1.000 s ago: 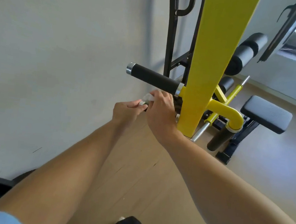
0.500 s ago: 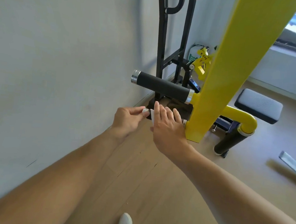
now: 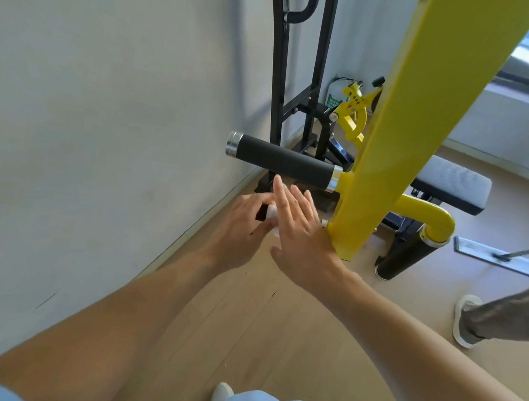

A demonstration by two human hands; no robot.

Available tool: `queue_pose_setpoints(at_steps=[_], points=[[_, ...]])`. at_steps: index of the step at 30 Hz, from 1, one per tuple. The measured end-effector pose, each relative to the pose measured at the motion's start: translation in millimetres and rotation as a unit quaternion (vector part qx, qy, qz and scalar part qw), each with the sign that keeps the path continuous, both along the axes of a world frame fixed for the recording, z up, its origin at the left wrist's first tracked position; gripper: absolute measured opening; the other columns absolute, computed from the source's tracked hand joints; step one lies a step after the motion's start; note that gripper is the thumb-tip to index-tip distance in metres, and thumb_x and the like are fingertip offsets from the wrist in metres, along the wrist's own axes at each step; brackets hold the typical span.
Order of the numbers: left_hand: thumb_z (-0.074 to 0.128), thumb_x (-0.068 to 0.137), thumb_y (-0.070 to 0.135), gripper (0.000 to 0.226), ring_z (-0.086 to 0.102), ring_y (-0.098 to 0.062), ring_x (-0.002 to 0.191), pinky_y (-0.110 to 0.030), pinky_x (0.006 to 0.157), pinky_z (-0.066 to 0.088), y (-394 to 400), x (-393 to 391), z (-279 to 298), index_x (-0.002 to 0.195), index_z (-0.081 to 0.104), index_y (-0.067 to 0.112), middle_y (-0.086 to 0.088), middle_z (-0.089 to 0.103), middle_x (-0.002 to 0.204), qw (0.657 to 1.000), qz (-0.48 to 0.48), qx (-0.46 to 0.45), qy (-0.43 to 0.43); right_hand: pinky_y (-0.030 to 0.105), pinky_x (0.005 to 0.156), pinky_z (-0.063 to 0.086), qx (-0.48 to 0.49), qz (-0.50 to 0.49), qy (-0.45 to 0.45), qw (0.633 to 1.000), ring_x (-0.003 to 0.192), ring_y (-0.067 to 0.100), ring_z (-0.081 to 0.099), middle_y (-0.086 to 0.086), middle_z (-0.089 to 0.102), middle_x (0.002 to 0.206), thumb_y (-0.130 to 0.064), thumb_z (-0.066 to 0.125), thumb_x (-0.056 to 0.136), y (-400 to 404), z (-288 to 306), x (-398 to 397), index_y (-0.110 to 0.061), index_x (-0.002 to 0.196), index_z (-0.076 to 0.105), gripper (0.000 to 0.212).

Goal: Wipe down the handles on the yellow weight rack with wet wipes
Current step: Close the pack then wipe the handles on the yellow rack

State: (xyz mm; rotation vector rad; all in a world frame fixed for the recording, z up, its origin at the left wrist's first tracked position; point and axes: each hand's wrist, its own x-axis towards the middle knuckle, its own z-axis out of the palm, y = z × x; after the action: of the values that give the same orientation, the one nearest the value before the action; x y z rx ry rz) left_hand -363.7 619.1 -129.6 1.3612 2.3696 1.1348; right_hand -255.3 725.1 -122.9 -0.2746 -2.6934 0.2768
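Since a moment ago: right hand (image 3: 301, 237) opened out, fingers (image 3: 284, 199) now straight and fanned, no longer lying over the lower handle; second person's leg (image 3: 505, 320) and a flat mop (image 3: 502, 258) newly in at the right. One yellow post (image 3: 404, 127); two handles: upper handle (image 3: 285, 161), black foam with two silver end rings, bare and clear above both hands; lower handle (image 3: 260, 212), only a dark sliver showing between the hands. One wet wipe (image 3: 271, 215), white, bunched, at the base of the right fingers and against the left hand (image 3: 240, 227). Left fingers curled toward the wipe and lower handle (probably pinching the wipe; contact hidden behind the right hand). Right palm facing down, heel near the post's bottom corner, nothing gripped. One padded seat (image 3: 454, 184) behind the post; wooden floor (image 3: 243, 328) below.
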Motion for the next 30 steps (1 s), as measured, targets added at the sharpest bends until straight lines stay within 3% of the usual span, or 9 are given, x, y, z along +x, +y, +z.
queue_pose_setpoints(at_steps=[2, 4, 6, 8, 10, 12, 19, 23, 30], points=[[0.052, 0.100, 0.032, 0.034, 0.051, -0.013, 0.117, -0.042, 0.104, 0.046, -0.9, -4.8, -6.1, 0.131, 0.054, 0.019, -0.001, 0.058, 0.128, 0.999, -0.006, 0.006, 0.036, 0.036, 0.124, 0.015, -0.057, 0.052, 0.060, 0.995, 0.147, 0.026, 0.034, 0.012, 0.043, 0.155, -0.012, 0.080, 0.079, -12.1, 18.6, 25.5, -0.004, 0.153, 0.032, 0.088], [0.058, 0.097, 0.028, 0.035, 0.050, -0.018, 0.121, -0.044, 0.105, 0.043, -0.8, -11.4, -7.5, 0.131, 0.057, 0.020, -0.002, 0.060, 0.127, 0.996, -0.020, -0.004, 0.084, 0.037, 0.110, 0.043, -0.046, 0.076, 0.211, 0.973, 0.124, 0.023, 0.058, 0.010, 0.066, 0.128, -0.006, 0.076, 0.082, -21.0, 37.7, 56.4, -0.006, 0.130, 0.062, 0.050], [0.061, 0.095, 0.030, 0.038, 0.050, -0.021, 0.123, -0.046, 0.107, 0.039, 0.4, -18.8, -3.4, 0.132, 0.059, 0.022, -0.002, 0.062, 0.125, 0.985, -0.043, -0.028, 0.163, 0.038, 0.088, 0.045, -0.014, 0.029, 0.344, 0.938, 0.098, 0.023, 0.063, 0.003, 0.070, 0.104, -0.005, 0.076, 0.082, -13.5, 53.8, 78.3, -0.012, 0.107, 0.065, 0.028], [0.061, 0.095, 0.032, 0.038, 0.053, -0.023, 0.124, -0.047, 0.116, 0.031, 2.0, -23.3, 6.2, 0.131, 0.060, 0.019, -0.003, 0.064, 0.123, 0.968, -0.068, -0.058, 0.235, 0.043, 0.082, 0.046, -0.042, -0.058, 0.404, 0.912, 0.089, 0.024, 0.058, -0.002, 0.060, 0.098, -0.013, 0.077, 0.086, 7.2, 62.8, 84.7, -0.014, 0.101, 0.056, 0.025], [0.057, 0.096, 0.038, 0.042, 0.055, -0.019, 0.121, -0.043, 0.121, 0.021, 6.0, -18.4, 16.9, 0.132, 0.056, 0.019, -0.001, 0.065, 0.124, 0.951, -0.087, -0.092, 0.281, 0.055, 0.074, 0.048, -0.096, -0.115, 0.411, 0.899, 0.084, 0.022, 0.054, -0.008, 0.052, 0.093, -0.022, 0.078, 0.088, 27.0, 67.6, 83.1, -0.016, 0.097, 0.054, 0.027], [0.053, 0.095, 0.042, 0.047, 0.057, -0.018, 0.118, -0.043, 0.122, 0.020, 16.0, -6.6, 21.6, 0.136, 0.051, 0.018, 0.000, 0.064, 0.124, 0.936, -0.104, -0.114, 0.318, 0.060, 0.070, 0.045, -0.089, -0.120, 0.405, 0.902, 0.081, 0.016, 0.051, -0.009, 0.052, 0.089, -0.023, 0.079, 0.089, 32.4, 66.4, 81.3, -0.018, 0.094, 0.055, 0.025], [0.058, 0.095, 0.031, 0.034, 0.063, -0.025, 0.095, -0.043, 0.101, 0.042, 45.9, 19.8, 5.2, 0.123, 0.053, 0.013, -0.005, 0.065, 0.106, 0.927, -0.139, -0.097, 0.333, 0.055, 0.070, 0.044, -0.054, -0.099, 0.397, 0.911, 0.077, 0.012, 0.053, -0.010, 0.056, 0.086, -0.019, 0.079, 0.089, 29.2, 60.8, 74.8, -0.020, 0.091, 0.059, 0.020], [0.044, 0.099, 0.038, 0.036, 0.059, -0.023, 0.095, -0.042, 0.098, 0.042, 27.8, 2.3, 6.2, 0.126, 0.050, 0.016, -0.004, 0.062, 0.107, 0.920, -0.125, -0.116, 0.353, 0.056, 0.070, 0.044, -0.029, -0.099, 0.394, 0.913, 0.074, 0.020, 0.056, 0.003, 0.063, 0.080, -0.016, 0.079, 0.089, 32.0, 55.9, 74.6, -0.019, 0.092, 0.059, 0.020], [0.040, 0.101, 0.043, 0.038, 0.056, -0.026, 0.095, -0.043, 0.099, 0.041, 30.8, -2.4, 7.3, 0.123, 0.049, 0.012, -0.008, 0.058, 0.106, 0.892, -0.092, -0.177, 0.406, 0.052, 0.072, 0.042, -0.020, -0.119, 0.403, 0.907, 0.075, 0.017, 0.052, -0.002, 0.058, 0.080, -0.013, 0.079, 0.089, 32.2, 53.7, 71.4, -0.019, 0.091, 0.058, 0.022]])
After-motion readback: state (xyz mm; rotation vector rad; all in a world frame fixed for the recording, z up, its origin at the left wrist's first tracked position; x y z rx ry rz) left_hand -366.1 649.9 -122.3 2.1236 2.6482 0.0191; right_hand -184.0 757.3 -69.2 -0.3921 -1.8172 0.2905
